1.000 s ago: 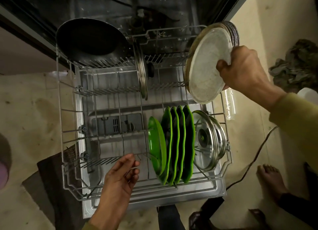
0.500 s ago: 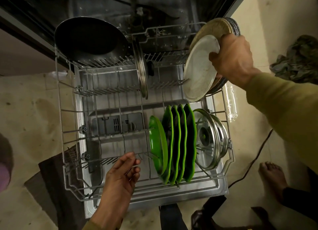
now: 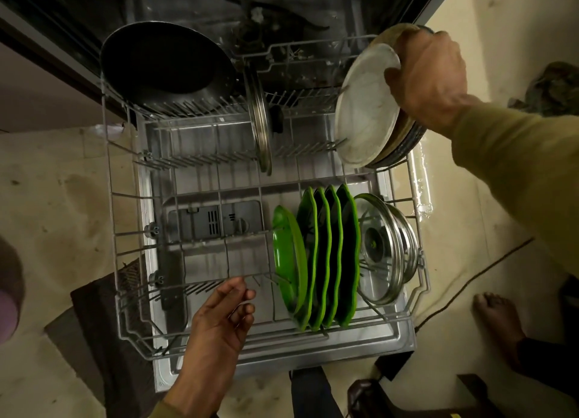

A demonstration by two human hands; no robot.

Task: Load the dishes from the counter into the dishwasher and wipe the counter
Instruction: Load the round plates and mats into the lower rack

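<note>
Head view. The wire rack (image 3: 125,229) of the dishwasher is standing pulled out over the open door (image 3: 282,359). The right hand (image 3: 427,76) is gripping the top edge of a pale round plate (image 3: 363,110), fingers curled over the rim; the plate is standing on edge at the rack's far right corner, its flat face turned toward the left, its top leaning right against darker plates (image 3: 407,142) behind it. The left hand (image 3: 219,320) is hovering over the rack's near wires, fingers loosely curled, holding nothing; contact with the wire cannot be judged. Five green plates (image 3: 316,258) are standing upright in the near right rows, faces turned left, with steel lids (image 3: 387,248) just beside them on the right. A dark pan (image 3: 166,67) is leaning at the far left corner, and a metal lid (image 3: 260,117) is standing edge-on between the pan and the pale plate. A bare foot (image 3: 498,320) is resting on the floor (image 3: 56,198) at right.
</note>
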